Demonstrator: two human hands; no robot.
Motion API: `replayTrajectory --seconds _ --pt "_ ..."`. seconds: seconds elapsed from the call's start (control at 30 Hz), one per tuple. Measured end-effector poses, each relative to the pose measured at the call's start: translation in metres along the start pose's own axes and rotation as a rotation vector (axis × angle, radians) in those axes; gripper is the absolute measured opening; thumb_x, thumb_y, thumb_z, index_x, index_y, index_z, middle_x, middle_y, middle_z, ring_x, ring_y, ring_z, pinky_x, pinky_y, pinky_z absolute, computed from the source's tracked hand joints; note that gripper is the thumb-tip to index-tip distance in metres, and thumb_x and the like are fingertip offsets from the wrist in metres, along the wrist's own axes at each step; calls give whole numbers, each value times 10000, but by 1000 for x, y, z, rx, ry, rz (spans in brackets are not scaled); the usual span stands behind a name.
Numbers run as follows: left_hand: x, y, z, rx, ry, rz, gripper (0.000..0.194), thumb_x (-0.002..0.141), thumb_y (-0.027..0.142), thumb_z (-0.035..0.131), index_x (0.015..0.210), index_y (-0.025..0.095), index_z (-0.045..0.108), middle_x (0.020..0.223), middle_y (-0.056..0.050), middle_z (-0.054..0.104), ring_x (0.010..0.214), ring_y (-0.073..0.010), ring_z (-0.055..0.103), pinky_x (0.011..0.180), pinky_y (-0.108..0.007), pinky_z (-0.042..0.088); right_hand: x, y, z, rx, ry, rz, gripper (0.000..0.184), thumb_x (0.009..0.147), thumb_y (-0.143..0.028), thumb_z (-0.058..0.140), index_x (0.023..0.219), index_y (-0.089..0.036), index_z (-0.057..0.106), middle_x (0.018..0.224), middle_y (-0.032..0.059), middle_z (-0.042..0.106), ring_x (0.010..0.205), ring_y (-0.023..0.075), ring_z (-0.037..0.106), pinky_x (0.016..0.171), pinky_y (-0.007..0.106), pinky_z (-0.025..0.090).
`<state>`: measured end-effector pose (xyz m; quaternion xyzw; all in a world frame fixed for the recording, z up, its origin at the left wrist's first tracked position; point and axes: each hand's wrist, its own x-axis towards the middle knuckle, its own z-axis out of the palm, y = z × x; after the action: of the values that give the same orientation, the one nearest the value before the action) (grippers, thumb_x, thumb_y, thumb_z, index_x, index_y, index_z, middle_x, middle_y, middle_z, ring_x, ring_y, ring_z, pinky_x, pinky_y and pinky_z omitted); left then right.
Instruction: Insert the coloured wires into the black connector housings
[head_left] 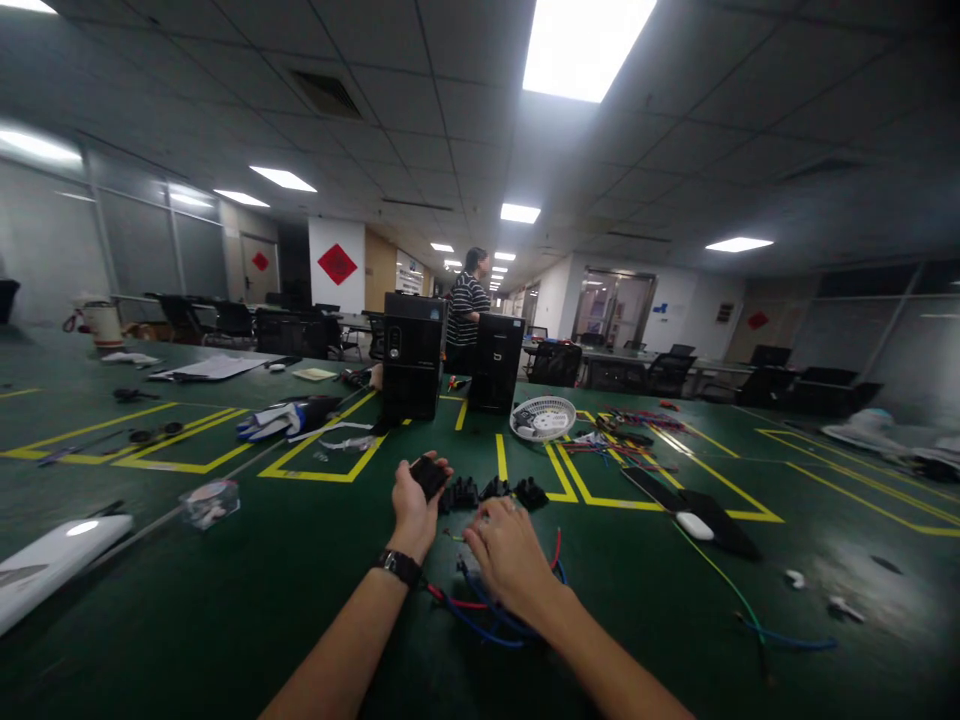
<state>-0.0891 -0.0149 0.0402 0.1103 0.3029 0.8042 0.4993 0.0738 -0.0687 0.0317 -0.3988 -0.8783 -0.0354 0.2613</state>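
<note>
My left hand (415, 505), palm up with a dark watch on its wrist, has its fingers wrapped round a small black block-shaped part (429, 477). Just to the right, my right hand (511, 555) is closed, its fingers curled down over a bundle of blue and red wires (484, 632). Whether the fingertips grip a wire or a small piece is hidden. Several similar black parts (531, 492) lie in a row beyond my hands. A clear plastic piece (471, 563) shows among the wires beside my right fingers.
Two black computer towers (411, 360) (496, 362) stand at the back, with a person (469, 305) behind. A white basket (541, 418) and a tangle of coloured wires (626, 430) are on the right. A white case (694, 526) sits nearer. Left are a plastic bag (211, 502) and gloves (289, 418).
</note>
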Motion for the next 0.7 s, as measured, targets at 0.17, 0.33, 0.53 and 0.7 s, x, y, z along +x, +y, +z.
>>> replayTrajectory --seconds 0.17,0.33,0.53,0.7 --pt "-34 -46 14 273 -217 -160 433 834 522 502 845 114 644 749 -87 684 694 -179 643 696 -292 481 16 18 -20 194 159 -46 583 789 -203 661 1324 -203 432 1354 117 453 1252 260 406 1020 431 370" --pt "-37 -60 29 729 -576 -22 613 844 640 384 1071 123 623 963 -139 677 932 -247 609 845 -368 443 20 94 -28 296 68 -86 629 741 -135 679 1320 -218 445 1280 93 535 1214 229 464 1043 403 358" --pt "-4 -24 19 1742 -795 776 457 848 451 512 1278 295 519 1358 -103 479 1296 -315 317 1049 -512 212 6 188 -28 -11 -85 303 707 684 -68 662 1351 -195 465 1294 139 517 1162 289 487 994 403 361" --pt "27 -15 -8 1912 -790 525 550 794 537 535 1317 375 477 1351 -129 476 1268 -370 344 963 -563 276 -5 209 -1 -26 -196 355 769 736 -59 570 1447 -219 324 1386 123 440 1241 263 437 1023 365 315"
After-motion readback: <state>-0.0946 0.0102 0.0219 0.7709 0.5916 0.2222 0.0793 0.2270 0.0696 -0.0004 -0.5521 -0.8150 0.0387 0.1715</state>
